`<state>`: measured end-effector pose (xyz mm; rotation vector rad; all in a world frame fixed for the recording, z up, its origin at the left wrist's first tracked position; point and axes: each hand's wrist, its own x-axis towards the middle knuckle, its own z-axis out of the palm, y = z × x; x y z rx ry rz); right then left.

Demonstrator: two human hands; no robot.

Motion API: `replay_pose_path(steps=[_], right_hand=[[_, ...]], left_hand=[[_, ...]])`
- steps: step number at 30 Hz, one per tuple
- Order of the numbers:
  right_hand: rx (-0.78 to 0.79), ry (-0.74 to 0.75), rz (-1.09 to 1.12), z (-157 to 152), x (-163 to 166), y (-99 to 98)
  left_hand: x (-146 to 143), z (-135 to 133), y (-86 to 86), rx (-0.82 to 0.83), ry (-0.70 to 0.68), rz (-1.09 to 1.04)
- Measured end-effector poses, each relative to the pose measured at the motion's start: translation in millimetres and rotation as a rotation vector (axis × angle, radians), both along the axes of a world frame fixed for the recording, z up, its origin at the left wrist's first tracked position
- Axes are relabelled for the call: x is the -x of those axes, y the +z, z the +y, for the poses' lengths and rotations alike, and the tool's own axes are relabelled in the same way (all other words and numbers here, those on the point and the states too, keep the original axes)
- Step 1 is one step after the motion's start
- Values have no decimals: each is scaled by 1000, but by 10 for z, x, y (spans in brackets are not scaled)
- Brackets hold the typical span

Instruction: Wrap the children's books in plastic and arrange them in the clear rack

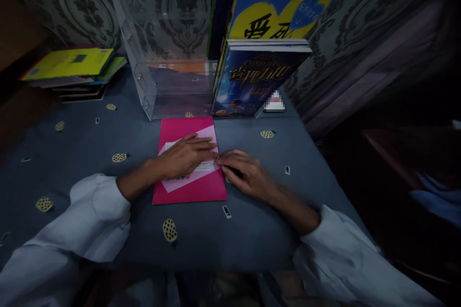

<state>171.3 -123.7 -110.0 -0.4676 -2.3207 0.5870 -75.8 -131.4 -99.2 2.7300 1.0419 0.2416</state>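
Observation:
A bright pink book (190,195) lies flat on the cloth-covered table, with a slanted pale-pink band and a white printed patch across its cover. My left hand (185,156) rests on the cover with its fingers stretched out to the right, hiding much of the print. At the book's right edge, beside the left fingertips, my right hand (248,172) has its thumb and fingers drawn together on the edge. Whether it grips the cover alone or pages too, I cannot tell.
Behind the book stands a clear plastic rack (151,91). Its right side holds upright books, a dark blue one (252,81) in front of a blue-and-yellow one (248,14). Several books lie stacked (72,69) at the back left. The grey-blue tablecloth (252,235) ends at the right.

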Motion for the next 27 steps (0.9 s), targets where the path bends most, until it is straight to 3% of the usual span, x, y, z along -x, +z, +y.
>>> replay_pose_path(steps=[11,27], right_hand=[[82,-50,-48,-204,-92,-16],[30,-15,2,-382,-131,25]], left_hand=[[-101,-190,3,-50,-5,39],[-152,-424,-3,-53,-5,61]])
